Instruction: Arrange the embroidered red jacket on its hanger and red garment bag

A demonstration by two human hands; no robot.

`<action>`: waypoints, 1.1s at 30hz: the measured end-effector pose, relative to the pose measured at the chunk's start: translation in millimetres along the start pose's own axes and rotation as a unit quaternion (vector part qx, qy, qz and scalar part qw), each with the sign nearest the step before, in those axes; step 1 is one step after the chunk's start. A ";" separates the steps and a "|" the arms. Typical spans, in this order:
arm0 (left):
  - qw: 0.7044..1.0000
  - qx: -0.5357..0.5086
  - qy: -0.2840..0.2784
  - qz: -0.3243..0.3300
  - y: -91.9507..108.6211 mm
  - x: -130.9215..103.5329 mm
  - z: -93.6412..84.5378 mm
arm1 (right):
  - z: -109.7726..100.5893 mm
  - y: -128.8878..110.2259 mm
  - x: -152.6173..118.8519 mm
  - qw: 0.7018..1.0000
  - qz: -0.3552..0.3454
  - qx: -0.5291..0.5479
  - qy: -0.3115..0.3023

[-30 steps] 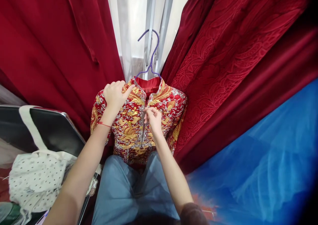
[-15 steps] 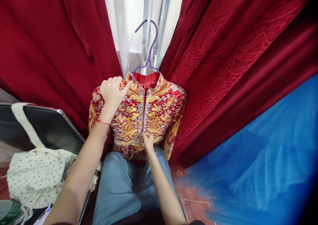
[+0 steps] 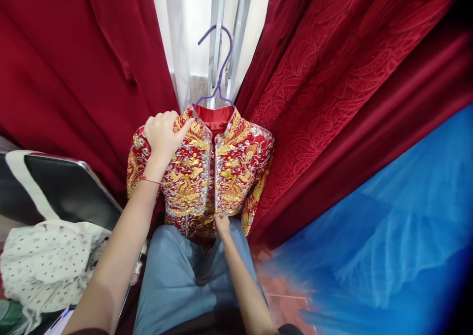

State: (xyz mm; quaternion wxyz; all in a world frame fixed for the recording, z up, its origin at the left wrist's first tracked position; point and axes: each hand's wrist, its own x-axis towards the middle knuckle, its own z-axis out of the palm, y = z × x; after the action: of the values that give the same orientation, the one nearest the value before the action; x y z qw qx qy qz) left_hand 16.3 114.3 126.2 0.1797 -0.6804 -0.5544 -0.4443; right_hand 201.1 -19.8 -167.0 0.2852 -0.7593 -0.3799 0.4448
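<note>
A red jacket (image 3: 188,177) with gold and silver embroidery hangs upright on a purple hanger (image 3: 220,79) in front of my knees. My left hand (image 3: 162,133) is wrapped over the jacket's shoulder on the left side, thumb lying on the front and fingers toward the back. Low on the front opening, my right hand (image 3: 222,223) pinches the hem corner of the right-hand front panel. Between the two front panels a narrow gap shows from the collar downward. Red lining and a small label are visible inside the collar.
Dark red curtains or garments (image 3: 92,54) hang on both sides, the right one lace-patterned. Metal poles (image 3: 236,34) stand behind the hanger. At the left is a black chair back (image 3: 70,187) with a white dotted bag (image 3: 48,266). Blue fabric (image 3: 399,236) spreads at the lower right.
My right hand has moved down the front edge to the hem, and the front panels have parted slightly. My left hand keeps its hold on the shoulder. The view has shifted a little.
</note>
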 end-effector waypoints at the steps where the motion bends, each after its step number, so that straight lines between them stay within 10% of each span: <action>1: 1.000 0.002 0.003 -0.001 0.2 0.1 1.2 | -1.5 -2.0 -3.5 1.000 -0.002 -0.016 -0.020; 6: 1.000 -0.003 0.004 0.003 1.4 -0.4 1.4 | -12.1 -36.3 -30.2 0.983 -0.054 -0.104 -0.141; 10: 1.000 -0.011 -0.017 -0.007 2.4 -0.6 -2.4 | -56.3 -110.2 -62.8 0.962 -0.213 -0.113 -0.126; 14: 1.000 -0.014 -0.025 -0.012 2.7 -0.1 -3.1 | -125.9 -205.3 -92.5 0.821 -0.525 -0.130 0.180; 17: 1.000 -0.002 -0.017 -0.005 2.7 -0.1 -1.8 | -165.8 -264.3 -93.2 0.713 -0.589 -0.141 0.354; 20: 1.000 0.002 -0.004 0.002 3.1 -0.8 -0.7 | -181.1 -298.4 -70.7 0.666 -0.602 -0.220 0.381; 27: 0.999 0.031 0.001 0.015 2.5 -1.8 -1.7 | -165.5 -302.1 -21.1 0.745 -0.525 -0.299 0.281; 33: 1.000 0.019 -0.009 0.019 0.0 1.1 -1.5 | -162.7 -295.6 -22.2 0.729 -0.544 -0.263 0.321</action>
State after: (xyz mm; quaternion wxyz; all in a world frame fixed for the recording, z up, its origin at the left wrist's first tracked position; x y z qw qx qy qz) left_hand 15.6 113.8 127.9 0.1956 -0.6914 -0.5513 -0.4240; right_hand 243.7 108.5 143.0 0.3727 -0.5647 -0.7153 -0.1746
